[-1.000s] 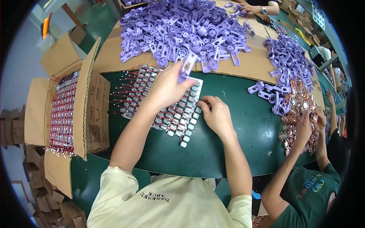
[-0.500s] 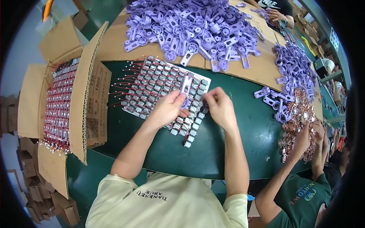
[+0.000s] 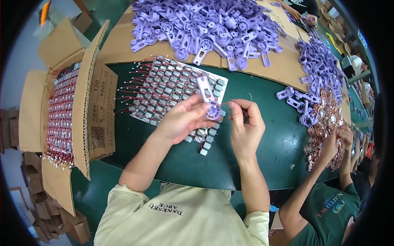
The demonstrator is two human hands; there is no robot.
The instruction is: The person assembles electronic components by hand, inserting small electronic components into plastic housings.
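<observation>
A purple plastic fan-handle shell (image 3: pixel 203 87), with a round ring at its lower end, is held by my left hand (image 3: pixel 180 119) between thumb and fingers. My right hand (image 3: pixel 248 129) pinches a thin red wire (image 3: pixel 224 103) just right of the ring, and the wire runs to the ring. Whether a motor sits inside the ring is hard to make out. Beneath my hands lies a block of small silver motors (image 3: pixel 166 88) in rows on a white board, red wires trailing off its left side. A few motors (image 3: pixel 204 151) stick out at its near end.
A large heap of purple shells (image 3: pixel 205 30) covers cardboard (image 3: pixel 119 51) at the back. An open carton (image 3: pixel 100 119) of wired motors stands left. On the right are more purple shells (image 3: pixel 316 65), copper-coloured rings (image 3: pixel 324 110) and a co-worker's hands (image 3: pixel 336 141).
My right hand has turned upward and now pinches a red wire instead of a small dark part. The shell in my left hand has tilted and moved slightly right.
</observation>
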